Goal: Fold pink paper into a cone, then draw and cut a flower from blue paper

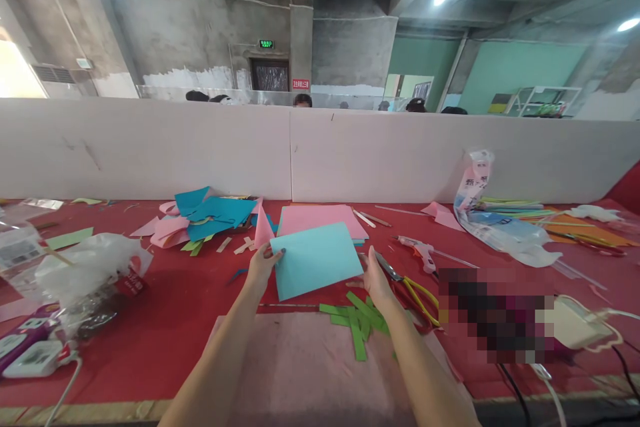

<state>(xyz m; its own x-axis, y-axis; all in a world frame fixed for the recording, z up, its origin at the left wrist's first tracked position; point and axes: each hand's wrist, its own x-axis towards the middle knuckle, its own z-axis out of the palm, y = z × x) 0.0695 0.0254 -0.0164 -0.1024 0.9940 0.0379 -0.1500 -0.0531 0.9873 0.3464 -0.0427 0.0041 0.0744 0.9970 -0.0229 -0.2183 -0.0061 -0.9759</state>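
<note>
One blue sheet (317, 261) is tilted above the table's (165, 327) middle, the left hand (261, 268) pinching its left edge, thumb on top, the right hand (377, 281) at its right edge, whether pinching I cannot tell. It looks like thin card, probably light, fairly stiff and easily creased, best held by opposite edges. Green strips (356, 330) and a yellow-handled tool (423, 299) crowd the right hand, a pink stack (320, 216) lies behind toward the table's far edge, and a glue gun (424, 255) lies farther right.
</note>
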